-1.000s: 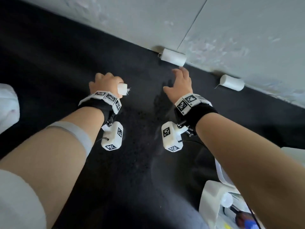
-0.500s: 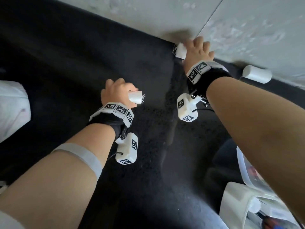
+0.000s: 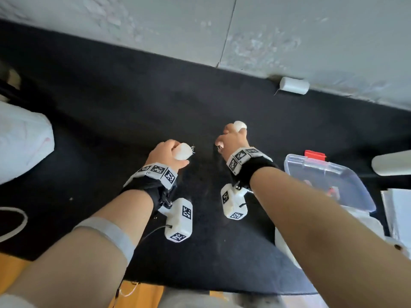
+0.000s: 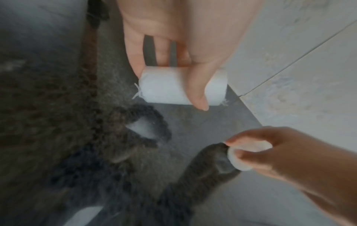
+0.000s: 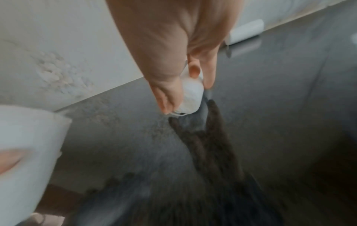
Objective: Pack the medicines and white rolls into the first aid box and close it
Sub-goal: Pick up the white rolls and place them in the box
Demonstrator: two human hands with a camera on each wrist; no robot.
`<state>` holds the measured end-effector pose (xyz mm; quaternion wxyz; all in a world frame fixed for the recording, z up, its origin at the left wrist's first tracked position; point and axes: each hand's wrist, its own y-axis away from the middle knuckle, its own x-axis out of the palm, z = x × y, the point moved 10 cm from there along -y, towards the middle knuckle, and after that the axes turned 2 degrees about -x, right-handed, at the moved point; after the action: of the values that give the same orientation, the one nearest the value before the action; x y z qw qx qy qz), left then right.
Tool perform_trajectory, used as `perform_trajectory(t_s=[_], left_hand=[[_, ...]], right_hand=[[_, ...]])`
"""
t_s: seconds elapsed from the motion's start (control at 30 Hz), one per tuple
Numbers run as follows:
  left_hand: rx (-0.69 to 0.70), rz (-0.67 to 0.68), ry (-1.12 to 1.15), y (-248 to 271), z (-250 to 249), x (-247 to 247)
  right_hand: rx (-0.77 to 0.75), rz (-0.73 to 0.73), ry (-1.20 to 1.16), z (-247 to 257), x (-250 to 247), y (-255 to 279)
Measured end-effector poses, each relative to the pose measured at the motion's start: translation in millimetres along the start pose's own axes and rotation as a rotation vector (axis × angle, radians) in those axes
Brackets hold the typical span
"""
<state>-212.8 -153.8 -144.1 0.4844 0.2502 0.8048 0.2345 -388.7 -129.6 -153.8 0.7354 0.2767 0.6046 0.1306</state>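
Black mat [image 3: 100, 107]: we take it for floor covering, laid along pale tiles [image 3: 311, 30]; its soft pile could snag loose threads.

First aid box [image 3: 329, 185]: clear lid raised, red latch at its far edge, at our right, partly behind our forearm. Risk: our arm catching the lid as we swing across and knocking it shut or tipping the box.

Third white roll [image 3: 294, 85]: lies at the mat's edge against the tiles, well apart from both hands. Risk: we overlook it, or it rolls off.

Left hand [image 3: 166, 156]: fingers and thumb wrapped round a white roll [image 4: 183, 88]; frayed ends may unravel.

Right hand [image 3: 232, 141]: fingertips pinching another roll [image 5: 190, 97] near its end. Risk: so slight a hold lets it slip.
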Motion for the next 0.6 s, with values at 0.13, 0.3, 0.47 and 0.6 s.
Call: perform_trajectory(t_s=[0.13,0.3,0.47,0.6], left_hand=[[0.028,0.054,0.057,37,-15,20],[-0.024,0.080,0.097,65,9,56],[-0.079,0.022,0.291,84,38,73],[-0.098,0.008,0.384,94,48,71]], right_hand=[[0.025,-0.019,-0.280,-11,26,45],[0.123,-0.171,-0.526,-27,52,84],[0.263,-0.075,-0.532,-39,70,93],[0.271,0.027,-0.268,-33,72,98]])
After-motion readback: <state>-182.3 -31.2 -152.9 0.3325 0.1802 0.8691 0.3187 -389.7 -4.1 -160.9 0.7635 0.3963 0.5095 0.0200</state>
